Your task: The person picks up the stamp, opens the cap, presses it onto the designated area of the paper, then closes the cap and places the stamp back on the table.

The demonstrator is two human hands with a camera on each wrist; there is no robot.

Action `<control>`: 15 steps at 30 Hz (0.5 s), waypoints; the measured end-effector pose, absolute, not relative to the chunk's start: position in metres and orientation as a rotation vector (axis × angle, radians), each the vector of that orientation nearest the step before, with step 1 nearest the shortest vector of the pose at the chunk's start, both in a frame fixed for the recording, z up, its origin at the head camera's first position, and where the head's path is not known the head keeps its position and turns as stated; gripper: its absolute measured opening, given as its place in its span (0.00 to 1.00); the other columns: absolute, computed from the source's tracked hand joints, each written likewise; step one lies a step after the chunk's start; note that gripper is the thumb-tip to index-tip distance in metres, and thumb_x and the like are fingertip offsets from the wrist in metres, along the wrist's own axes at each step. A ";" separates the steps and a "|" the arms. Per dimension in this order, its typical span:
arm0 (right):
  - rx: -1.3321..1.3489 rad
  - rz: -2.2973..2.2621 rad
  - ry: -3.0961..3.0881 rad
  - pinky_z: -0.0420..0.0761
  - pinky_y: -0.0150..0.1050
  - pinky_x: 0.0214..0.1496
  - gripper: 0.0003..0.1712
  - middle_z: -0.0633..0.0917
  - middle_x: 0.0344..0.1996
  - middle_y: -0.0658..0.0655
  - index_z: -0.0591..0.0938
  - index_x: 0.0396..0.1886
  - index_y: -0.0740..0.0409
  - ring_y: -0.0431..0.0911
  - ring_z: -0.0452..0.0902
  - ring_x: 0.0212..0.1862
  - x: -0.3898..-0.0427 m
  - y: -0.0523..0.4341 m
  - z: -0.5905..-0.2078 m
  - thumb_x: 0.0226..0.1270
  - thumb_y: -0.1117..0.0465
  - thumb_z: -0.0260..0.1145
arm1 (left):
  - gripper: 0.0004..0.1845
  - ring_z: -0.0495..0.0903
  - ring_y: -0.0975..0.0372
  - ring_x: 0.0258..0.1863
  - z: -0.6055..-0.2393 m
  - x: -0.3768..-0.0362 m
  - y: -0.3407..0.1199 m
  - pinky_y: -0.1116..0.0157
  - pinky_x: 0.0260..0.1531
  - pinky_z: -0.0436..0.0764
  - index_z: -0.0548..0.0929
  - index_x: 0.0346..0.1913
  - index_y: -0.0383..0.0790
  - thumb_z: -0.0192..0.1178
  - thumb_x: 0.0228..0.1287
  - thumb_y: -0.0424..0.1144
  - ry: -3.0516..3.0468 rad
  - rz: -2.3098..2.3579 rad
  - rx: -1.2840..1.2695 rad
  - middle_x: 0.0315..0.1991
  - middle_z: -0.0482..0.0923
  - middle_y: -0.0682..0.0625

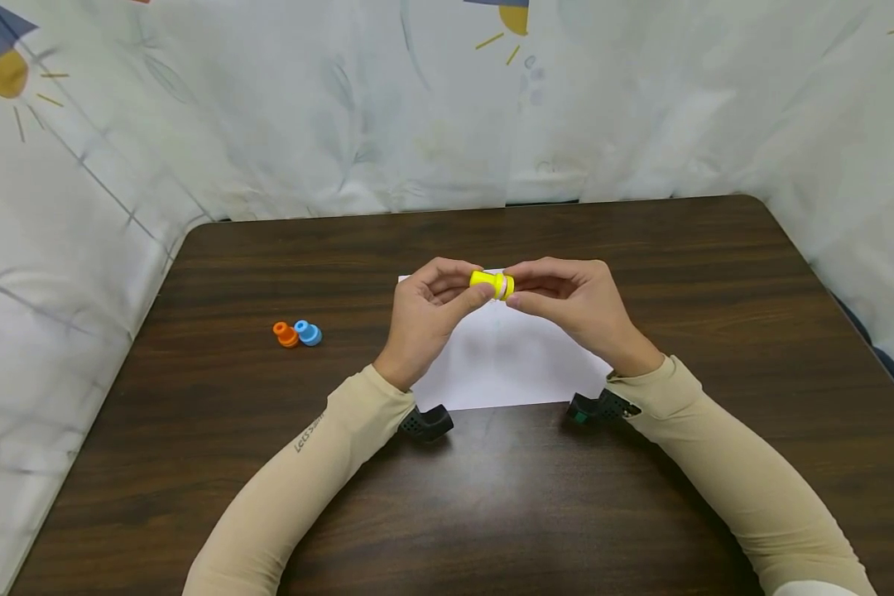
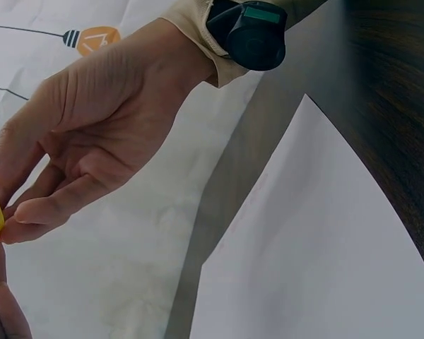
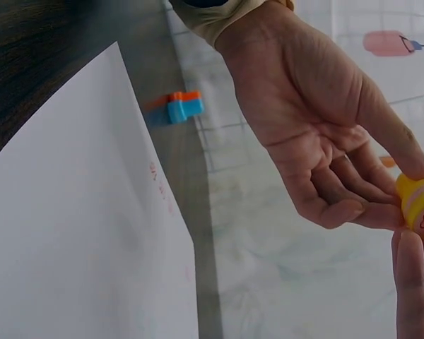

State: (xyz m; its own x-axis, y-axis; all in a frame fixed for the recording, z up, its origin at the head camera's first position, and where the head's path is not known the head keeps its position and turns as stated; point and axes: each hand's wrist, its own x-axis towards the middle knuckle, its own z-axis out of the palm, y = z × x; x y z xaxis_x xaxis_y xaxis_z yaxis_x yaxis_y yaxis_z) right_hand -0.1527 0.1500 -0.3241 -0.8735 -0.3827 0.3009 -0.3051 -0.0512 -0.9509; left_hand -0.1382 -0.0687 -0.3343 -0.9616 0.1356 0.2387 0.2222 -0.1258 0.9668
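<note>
I hold a small yellow cylinder (image 1: 492,285) up above the middle of the tabletop (image 1: 641,248), over the far edge of a white paper sheet (image 1: 507,364). My left hand (image 1: 425,319) pinches its left end between thumb and fingertips, and my right hand (image 1: 577,302) pinches its right end the same way, so each grip is closed on the piece. In the right wrist view a red flower mark shows on the cylinder. Well to the left, an orange piece (image 1: 286,334) and a blue piece (image 1: 309,333) lie touching on the tabletop.
</note>
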 end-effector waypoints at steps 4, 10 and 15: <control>-0.765 -2.107 2.131 0.90 0.36 0.51 0.20 0.92 0.45 0.48 0.87 0.53 0.69 0.43 0.90 0.45 -0.152 0.150 -0.324 0.60 0.71 0.77 | 0.13 0.89 0.61 0.44 -0.335 -0.139 -0.068 0.61 0.53 0.89 0.85 0.49 0.35 0.72 0.63 0.32 -2.036 -2.270 -0.414 0.42 0.89 0.55; -0.763 -2.116 2.132 0.90 0.36 0.51 0.19 0.92 0.45 0.49 0.87 0.52 0.69 0.43 0.90 0.44 -0.153 0.149 -0.325 0.60 0.71 0.77 | 0.13 0.88 0.61 0.44 -0.335 -0.139 -0.068 0.62 0.54 0.89 0.85 0.49 0.35 0.72 0.63 0.32 -2.043 -2.261 -0.412 0.43 0.89 0.55; -0.746 -2.116 2.151 0.90 0.36 0.51 0.19 0.92 0.44 0.48 0.88 0.51 0.68 0.43 0.91 0.44 -0.153 0.147 -0.326 0.59 0.70 0.78 | 0.13 0.88 0.61 0.45 -0.336 -0.138 -0.068 0.61 0.53 0.89 0.84 0.49 0.34 0.72 0.63 0.31 -2.052 -2.248 -0.420 0.43 0.89 0.55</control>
State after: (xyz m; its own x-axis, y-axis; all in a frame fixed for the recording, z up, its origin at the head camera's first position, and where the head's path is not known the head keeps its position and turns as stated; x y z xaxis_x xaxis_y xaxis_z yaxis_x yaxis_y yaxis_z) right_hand -0.1525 0.1472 -0.3261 -0.8842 -0.3550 0.3035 -0.3093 -0.0420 -0.9500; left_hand -0.1384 -0.0684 -0.3357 -0.9603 0.1316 0.2459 0.2330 -0.1065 0.9666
